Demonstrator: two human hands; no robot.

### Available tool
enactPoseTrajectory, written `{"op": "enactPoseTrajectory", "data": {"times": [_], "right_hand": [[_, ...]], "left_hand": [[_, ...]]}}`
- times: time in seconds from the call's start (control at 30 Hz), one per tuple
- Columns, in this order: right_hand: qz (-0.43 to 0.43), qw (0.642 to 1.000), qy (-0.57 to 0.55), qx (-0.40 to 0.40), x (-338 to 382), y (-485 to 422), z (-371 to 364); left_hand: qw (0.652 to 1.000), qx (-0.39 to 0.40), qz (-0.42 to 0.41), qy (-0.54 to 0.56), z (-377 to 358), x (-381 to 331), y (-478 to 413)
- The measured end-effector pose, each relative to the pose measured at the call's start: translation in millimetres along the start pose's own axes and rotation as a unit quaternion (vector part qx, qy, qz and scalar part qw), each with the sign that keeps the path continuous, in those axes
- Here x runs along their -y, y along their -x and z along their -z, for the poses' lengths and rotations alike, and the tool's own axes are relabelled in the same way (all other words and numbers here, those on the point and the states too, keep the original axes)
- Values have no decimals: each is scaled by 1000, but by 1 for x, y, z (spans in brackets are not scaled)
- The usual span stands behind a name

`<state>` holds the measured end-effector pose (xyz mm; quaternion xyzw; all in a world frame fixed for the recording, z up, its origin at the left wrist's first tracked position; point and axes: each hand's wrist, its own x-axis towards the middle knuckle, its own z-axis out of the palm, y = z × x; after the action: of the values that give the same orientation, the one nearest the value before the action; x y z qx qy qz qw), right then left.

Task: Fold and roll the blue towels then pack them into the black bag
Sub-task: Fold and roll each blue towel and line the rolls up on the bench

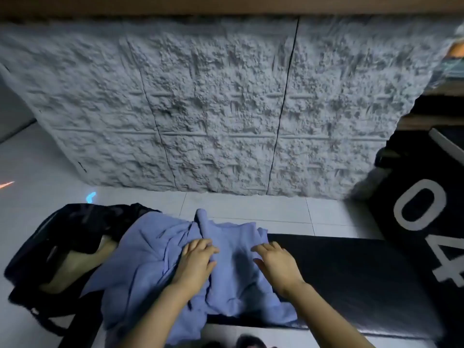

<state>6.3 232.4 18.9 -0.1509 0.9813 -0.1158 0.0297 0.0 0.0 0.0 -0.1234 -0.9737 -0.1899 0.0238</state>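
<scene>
A heap of crumpled blue towels (pixel 150 267) lies on the floor in front of me, spilling over the left end of a black mat (pixel 351 272). The black bag (pixel 62 247) sits open at the left, its tan lining showing, with a towel edge draped over its rim. My left hand (pixel 195 262) rests on a raised fold in the middle of the cloth, fingers bent over it. My right hand (pixel 276 264) lies flat on the towel's right part, fingers straight and spread.
A grey textured panel (pixel 213 109) stands upright just behind the towels. A black mat with white numerals (pixel 426 209) lies at the right. Pale floor tiles (pixel 251 209) show between the panel and the towels.
</scene>
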Motion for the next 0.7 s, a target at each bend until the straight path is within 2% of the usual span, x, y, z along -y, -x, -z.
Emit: {"op": "enactPoseTrajectory", "data": {"times": [0.07, 0.2, 0.33, 0.4, 0.57, 0.63, 0.7], "right_hand": [[-68, 994, -70, 58, 3, -6, -4], [-123, 978, -90, 145, 1, -25, -46], [-180, 947, -175, 199, 5, -42, -78], [-205, 936, -222, 179, 13, -45, -71], [-196, 918, -320, 133, 15, -49, -37], [-178, 903, -377, 104, 14, -45, -9], [-137, 882, -449, 54, 20, -38, 25]], "left_hand": [[1000, -12, -6, 17, 3, 2, 2], [1000, -15, -22, 14, 6, 10, 6], [999, -3, -28, -18, 10, 18, 9], [1000, -10, -20, -14, 11, 21, 8], [998, -51, 35, 34, 28, 9, -1], [985, -106, 65, 116, 46, -9, -10], [954, -144, 98, 242, 71, -32, -22]]}}
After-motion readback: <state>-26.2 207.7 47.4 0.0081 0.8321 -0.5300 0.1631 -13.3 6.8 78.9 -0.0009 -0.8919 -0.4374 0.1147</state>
